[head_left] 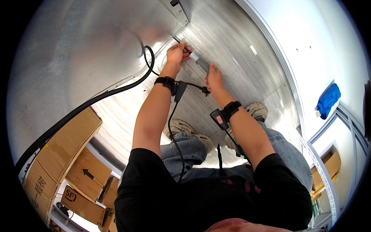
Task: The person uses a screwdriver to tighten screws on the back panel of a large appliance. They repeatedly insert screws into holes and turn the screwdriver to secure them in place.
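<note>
A grey-and-white cylindrical handle (201, 65) slants over the floor between my hands. My right hand (215, 78) is closed around its grey lower end. At its white end a thin black shaft or cable (188, 50) runs into my left hand (176, 55), whose fingers are curled around it; the fingertips are partly hidden. Past that hand, a black length (176, 39) points toward the lower edge of a metal cabinet (112, 42). A black plug (205, 91) on a thin cord hangs just below my right hand.
A thick black cable (104, 94) loops along the cabinet. Cardboard boxes (88, 174) stand at the lower left. A white wall (305, 46) with a blue cloth (329, 101) and a white metal rack (324, 181) are on the right. Cords trail from boxes strapped to my wrists.
</note>
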